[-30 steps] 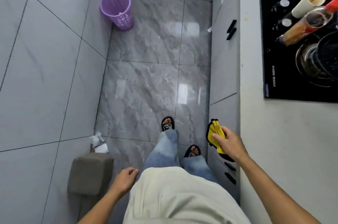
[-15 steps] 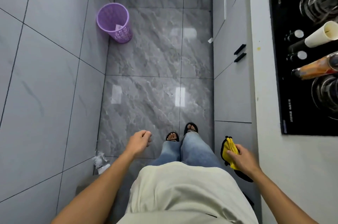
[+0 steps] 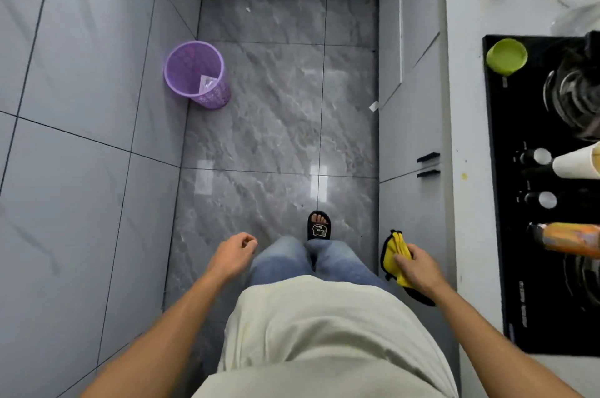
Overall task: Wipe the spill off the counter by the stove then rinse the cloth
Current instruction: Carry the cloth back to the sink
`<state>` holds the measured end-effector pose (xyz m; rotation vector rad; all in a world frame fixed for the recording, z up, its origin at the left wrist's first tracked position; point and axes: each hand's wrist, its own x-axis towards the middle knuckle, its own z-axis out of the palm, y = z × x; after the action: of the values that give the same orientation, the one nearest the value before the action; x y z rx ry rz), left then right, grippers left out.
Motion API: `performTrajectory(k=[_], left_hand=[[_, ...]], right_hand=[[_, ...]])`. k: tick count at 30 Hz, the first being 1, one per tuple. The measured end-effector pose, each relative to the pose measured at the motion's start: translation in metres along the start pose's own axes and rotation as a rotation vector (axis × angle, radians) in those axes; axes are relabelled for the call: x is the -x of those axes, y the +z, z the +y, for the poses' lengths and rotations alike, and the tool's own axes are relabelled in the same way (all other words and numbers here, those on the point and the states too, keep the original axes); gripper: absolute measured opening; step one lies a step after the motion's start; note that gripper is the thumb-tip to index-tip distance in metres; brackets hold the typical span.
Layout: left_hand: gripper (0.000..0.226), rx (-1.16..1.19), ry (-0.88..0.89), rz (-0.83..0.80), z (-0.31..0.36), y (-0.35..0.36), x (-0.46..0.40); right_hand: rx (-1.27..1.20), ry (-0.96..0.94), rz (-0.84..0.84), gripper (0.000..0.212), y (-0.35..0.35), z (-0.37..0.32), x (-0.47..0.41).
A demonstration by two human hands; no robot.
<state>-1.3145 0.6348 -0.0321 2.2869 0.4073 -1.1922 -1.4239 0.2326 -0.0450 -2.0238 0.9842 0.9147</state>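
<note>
Cloth [image 3: 396,254] bunched in right hand [image 3: 418,266], hanging lengthwise beside counter [image 3: 467,125].

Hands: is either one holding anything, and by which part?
The right hand grips the bunched yellow cloth around its middle. The left hand holds nothing.

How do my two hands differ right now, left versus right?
The right hand grips a yellow cloth; the left hand holds nothing, its fingers loosely curled. The right hand is beside the counter edge near the stove; the left hand hangs over the floor. Both are bare and held out in front of the body.
</note>
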Motion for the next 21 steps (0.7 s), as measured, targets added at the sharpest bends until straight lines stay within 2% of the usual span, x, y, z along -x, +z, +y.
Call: performTrajectory(k=[3,12,16,21], left_hand=[[0.020,-0.017,-0.062,-0.020,-0.008,-0.014,-0.004],[0.022,-0.065,-0.173,-0.148,0.004,-0.087,-0.052],[0.023,-0.044,-0.161,-0.112,0.042,-0.146,-0.102],[0.021,-0.013,-0.068,-0.054,0.126,-0.216,-0.177]], right_hand=[[0.004,-0.083,0.023,0.006,-0.023,-0.073,-0.031],[-0.012,-0.275,0.056,0.014,-0.078,-0.268,-0.112],[-0.002,-0.249,0.061,0.013,-0.094,-0.309,-0.138],[0.007,-0.141,0.072,0.011,-0.110,-0.323,-0.163]])
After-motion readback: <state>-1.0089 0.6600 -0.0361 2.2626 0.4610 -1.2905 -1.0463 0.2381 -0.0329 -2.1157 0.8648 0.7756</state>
